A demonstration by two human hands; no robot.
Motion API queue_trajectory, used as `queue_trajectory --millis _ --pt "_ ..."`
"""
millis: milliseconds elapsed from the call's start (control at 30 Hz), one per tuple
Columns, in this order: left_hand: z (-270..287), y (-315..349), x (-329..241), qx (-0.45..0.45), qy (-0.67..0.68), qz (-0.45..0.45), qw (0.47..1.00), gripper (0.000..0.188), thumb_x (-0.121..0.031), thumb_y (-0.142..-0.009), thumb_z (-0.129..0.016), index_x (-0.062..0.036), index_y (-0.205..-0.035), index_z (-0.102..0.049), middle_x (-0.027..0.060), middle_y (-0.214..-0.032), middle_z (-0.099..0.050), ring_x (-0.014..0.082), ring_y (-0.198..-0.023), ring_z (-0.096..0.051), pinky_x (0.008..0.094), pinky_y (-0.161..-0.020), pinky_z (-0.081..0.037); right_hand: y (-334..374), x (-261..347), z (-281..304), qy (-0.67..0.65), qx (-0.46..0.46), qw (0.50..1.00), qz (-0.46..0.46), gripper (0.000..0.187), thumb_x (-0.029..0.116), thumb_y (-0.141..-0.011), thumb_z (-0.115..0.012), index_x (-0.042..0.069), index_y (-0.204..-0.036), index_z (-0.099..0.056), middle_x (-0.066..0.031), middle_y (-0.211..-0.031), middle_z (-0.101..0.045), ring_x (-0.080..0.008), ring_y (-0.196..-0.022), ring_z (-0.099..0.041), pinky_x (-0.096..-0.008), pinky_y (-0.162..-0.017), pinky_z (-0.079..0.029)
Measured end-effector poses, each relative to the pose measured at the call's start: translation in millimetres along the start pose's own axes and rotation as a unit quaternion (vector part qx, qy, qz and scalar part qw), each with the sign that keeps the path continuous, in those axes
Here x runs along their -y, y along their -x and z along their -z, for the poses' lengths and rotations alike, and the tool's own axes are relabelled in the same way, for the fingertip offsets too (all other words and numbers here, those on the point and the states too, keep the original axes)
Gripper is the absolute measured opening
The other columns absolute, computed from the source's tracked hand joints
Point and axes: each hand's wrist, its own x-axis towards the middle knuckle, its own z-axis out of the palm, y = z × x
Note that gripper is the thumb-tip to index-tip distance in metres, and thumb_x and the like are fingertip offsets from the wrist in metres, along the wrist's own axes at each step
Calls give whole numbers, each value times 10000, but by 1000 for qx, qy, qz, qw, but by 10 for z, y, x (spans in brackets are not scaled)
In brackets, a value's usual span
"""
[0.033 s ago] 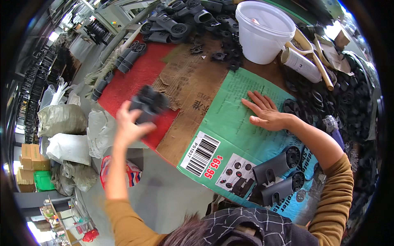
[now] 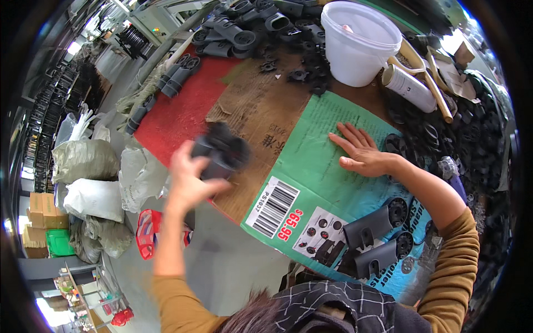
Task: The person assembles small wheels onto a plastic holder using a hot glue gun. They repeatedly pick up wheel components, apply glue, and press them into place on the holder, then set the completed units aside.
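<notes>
The black plastic part (image 2: 222, 151) sits blurred in the left hand (image 2: 189, 180), fingers clenched around it, raised over the desk's (image 2: 183, 111) near edge above brown cardboard (image 2: 261, 116). The right hand (image 2: 361, 152) lies flat, fingers released — probably pinning the green printed carton sheet (image 2: 322, 183) in place. A white bucket (image 2: 358, 41) stands beyond (contents hidden), ringed by loose black parts (image 2: 244, 30).

Matt black plastic part (image 2: 222, 152), glossy green printed cardboard sheet (image 2: 327, 183)
</notes>
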Motion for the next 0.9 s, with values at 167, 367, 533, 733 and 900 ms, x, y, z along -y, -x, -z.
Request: queue_trajectory --millis 167,367,533,733,900 --pt "-168 478 -1891 132 55 -56 988 637 -548 -636 -794 -122 -1098 -691 295 -1485 -275 462 -1367 -244 602 -1083 -215 -2 -15 -31 12 -16 1000 10 802 693 -959 -243 200 -1570 -81 -145 -1628 50 -296 -1499 106 -456 -1199 42" --pt "-280 25 -1274 -15 439 -72 895 565 -411 -803 -772 -60 -1213 -605 154 -1325 -509 271 -1178 -490 410 -989 -406 1 -29 -30 16 -15 1000 13 742 631 -987 -233 195 -1570 -87 -153 -1626 55 -303 -1498 109 -455 -1198 44" --pt "-136 -1091 1610 -372 304 346 806 361 -191 -820 -735 -13 -1123 -653 85 -1109 -662 179 -934 -621 332 -810 -507 8 -16 -16 -1 -10 1000 11 737 624 -992 -223 186 -1570 -91 -161 -1625 57 -307 -1498 111 -452 -1197 48" --pt "-137 -1003 3551 -418 432 411 685 649 -289 -842 -757 -131 -1398 -461 106 -1298 -545 178 -1046 -568 292 -753 -507 1 -15 8 -16 3 1000 12 794 685 -967 -199 178 -1569 -93 -170 -1623 54 -311 -1497 115 -457 -1193 56" --pt "-325 -850 3191 -456 436 384 674 307 -84 -842 -738 -90 -1125 -617 8 -845 -579 41 -600 -466 180 -476 -366 2 -28 1 -25 4 999 22 814 704 -957 -192 175 -1568 -93 -189 -1618 47 -327 -1495 111 -471 -1189 55"
